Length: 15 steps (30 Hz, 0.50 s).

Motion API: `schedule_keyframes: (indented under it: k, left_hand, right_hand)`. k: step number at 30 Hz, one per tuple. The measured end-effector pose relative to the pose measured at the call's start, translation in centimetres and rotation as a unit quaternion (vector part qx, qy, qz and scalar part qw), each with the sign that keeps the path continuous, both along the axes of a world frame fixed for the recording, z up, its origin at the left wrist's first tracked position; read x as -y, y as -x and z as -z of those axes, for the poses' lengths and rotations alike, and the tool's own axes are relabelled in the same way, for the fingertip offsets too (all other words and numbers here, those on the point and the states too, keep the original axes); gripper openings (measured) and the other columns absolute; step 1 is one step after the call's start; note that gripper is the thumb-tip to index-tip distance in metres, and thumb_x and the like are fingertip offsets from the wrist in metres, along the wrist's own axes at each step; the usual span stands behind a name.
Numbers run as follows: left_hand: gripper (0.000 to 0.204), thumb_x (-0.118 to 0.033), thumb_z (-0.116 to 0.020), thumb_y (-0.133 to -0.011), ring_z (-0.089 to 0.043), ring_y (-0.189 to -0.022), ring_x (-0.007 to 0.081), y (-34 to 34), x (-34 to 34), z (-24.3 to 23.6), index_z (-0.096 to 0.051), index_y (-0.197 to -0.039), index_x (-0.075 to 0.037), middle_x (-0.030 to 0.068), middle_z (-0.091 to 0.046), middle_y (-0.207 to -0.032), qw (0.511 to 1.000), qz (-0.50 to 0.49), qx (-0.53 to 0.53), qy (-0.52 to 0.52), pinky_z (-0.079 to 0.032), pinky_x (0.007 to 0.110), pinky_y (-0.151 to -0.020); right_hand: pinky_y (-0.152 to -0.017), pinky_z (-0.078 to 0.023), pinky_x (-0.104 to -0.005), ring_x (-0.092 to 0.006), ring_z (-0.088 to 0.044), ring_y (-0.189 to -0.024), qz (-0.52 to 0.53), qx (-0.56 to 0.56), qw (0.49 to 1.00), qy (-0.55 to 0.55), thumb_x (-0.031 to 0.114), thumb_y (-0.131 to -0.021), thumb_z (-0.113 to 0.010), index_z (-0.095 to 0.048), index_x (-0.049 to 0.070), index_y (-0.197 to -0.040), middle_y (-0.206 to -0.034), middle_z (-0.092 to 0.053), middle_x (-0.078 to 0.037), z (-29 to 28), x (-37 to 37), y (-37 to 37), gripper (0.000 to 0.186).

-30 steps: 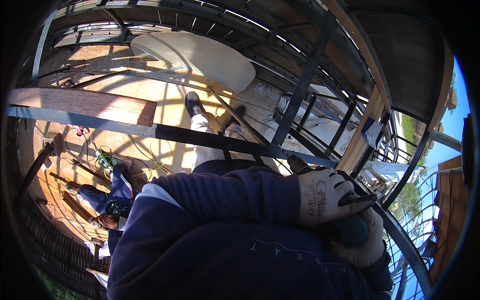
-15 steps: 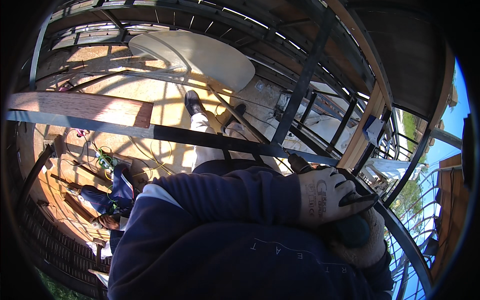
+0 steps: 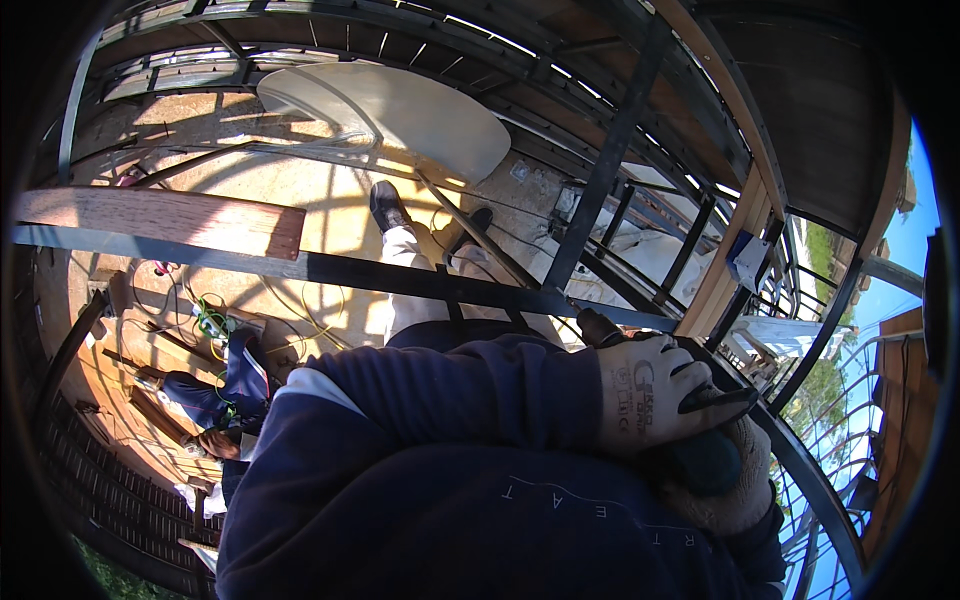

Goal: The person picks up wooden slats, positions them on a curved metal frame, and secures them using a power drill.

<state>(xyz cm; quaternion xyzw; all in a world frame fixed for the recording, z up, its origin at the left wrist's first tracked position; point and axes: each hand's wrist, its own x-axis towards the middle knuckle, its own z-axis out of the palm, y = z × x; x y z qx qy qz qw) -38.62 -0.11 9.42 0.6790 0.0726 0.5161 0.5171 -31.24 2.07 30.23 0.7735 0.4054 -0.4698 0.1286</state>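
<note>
My left arm crosses in front of my body to the right. My gloved left hand (image 3: pixel 650 395) lies closed over the top of a dark power drill (image 3: pixel 705 462), whose dark green rounded back shows below it. The drill's black front end (image 3: pixel 597 326) sticks out past the left glove, close to a dark metal beam (image 3: pixel 420 278). Behind and below, my right hand (image 3: pixel 735 495), also gloved, is wrapped round the drill's rear. Most of its fingers are hidden by the drill and the left hand. What the tip touches cannot be made out.
A reddish wooden board (image 3: pixel 165 218) rests on the metal beam at left. Below left, a person (image 3: pixel 215 385) crouches among cables and timber. A large oval pale panel (image 3: pixel 420 115) lies beyond my feet. Upright wooden strips (image 3: pixel 735 255) and metal framing stand at right.
</note>
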Motion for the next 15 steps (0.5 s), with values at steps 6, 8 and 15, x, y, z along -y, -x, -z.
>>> schedule_keyframes:
  k: [6,8,15]
  left_hand:
    - [0.069,-0.026,-0.053,-0.095,-0.062,-0.1,0.0307,-0.2,0.3,0.6,-0.037,-0.16,-0.01,0.0151,-0.06,-0.115,0.997,0.037,-0.056,-0.038,-0.05,0.048,-0.089]
    - [0.068,-0.026,-0.053,-0.095,-0.063,-0.101,0.0308,-0.2,0.2,0.6,-0.039,-0.16,-0.01,0.015,-0.06,-0.115,0.997,0.032,-0.056,-0.037,-0.05,0.048,-0.089]
    - [0.066,-0.026,-0.055,-0.095,-0.065,-0.111,0.0369,1.5,-1.3,0.1,-0.042,-0.159,-0.015,0.0223,-0.062,-0.125,0.993,0.087,-0.074,-0.032,-0.055,0.051,-0.092]
  right_hand:
    - [-0.097,-0.06,-0.0436,-0.0314,-0.074,-0.108,-0.013,-0.043,0.999,-0.022,0.019,-0.071,-0.085,-0.067,0.003,-0.125,-0.116,-0.074,-0.017,1.1,1.7,-2.0,0.059]
    - [-0.097,-0.06,-0.0437,-0.0316,-0.074,-0.109,-0.023,-0.033,0.999,-0.007,0.019,-0.071,-0.085,-0.067,0.002,-0.125,-0.117,-0.074,-0.018,0.9,1.4,-1.8,0.059]
    - [-0.098,-0.059,-0.0446,-0.0329,-0.073,-0.11,-0.023,-0.018,1.0,-0.006,0.021,-0.071,-0.085,-0.067,0.003,-0.125,-0.117,-0.074,-0.018,0.7,1.4,-1.6,0.061]
